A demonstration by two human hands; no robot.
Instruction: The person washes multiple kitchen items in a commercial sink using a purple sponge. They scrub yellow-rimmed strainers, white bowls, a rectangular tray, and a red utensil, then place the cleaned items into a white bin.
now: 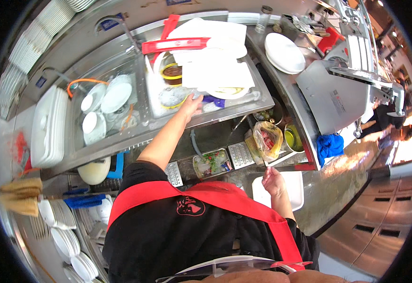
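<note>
My left hand (192, 105) reaches over the front rim of the right-hand sink (154, 111), fingers apart and holding nothing. Beside it are a soapy bowl with a yellow rim (172, 97) and a purple-blue piece (214, 101), perhaps a cloth or brush. White plates and trays (215, 70) are heaped behind the hand, with red-handled utensils (175, 45) on top. Low on the right, my right hand (274, 181) has its fingers curled together. A thin, pale object shows at their tips, too small to name. Just below it is a white tray (293, 186).
The left sink (139, 108) holds white bowls (117, 96) in water. Below the counter are a bag-lined bin of scraps (268, 140), a yellow-green pot (293, 137) and a scrap basket (210, 162). A metal slicer (333, 96) and blue cloth (329, 147) sit at right; plate stacks (65, 241) stand at left.
</note>
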